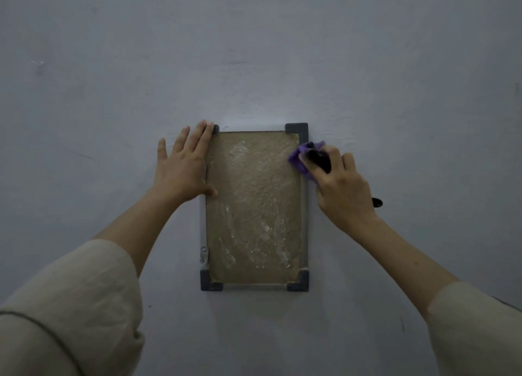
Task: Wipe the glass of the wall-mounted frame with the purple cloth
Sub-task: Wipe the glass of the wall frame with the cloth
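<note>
A rectangular frame (304, 228) with grey rails and dark corner pieces hangs on the wall. Its glass (254, 206) covers a brown backing and shows whitish smears. My left hand (183, 166) lies flat on the frame's upper left edge, fingers spread, thumb on the glass. My right hand (339, 186) presses a bunched purple cloth (299, 156) against the glass at the upper right, beside the right rail. The same hand also holds a dark, pen-like object (319, 159) whose far end sticks out behind the wrist.
The pale grey wall (254, 64) surrounds the frame on all sides, with faint scuffs. A small metal clip (204, 254) sits on the frame's lower left rail. Both my forearms wear loose cream sleeves (70, 305).
</note>
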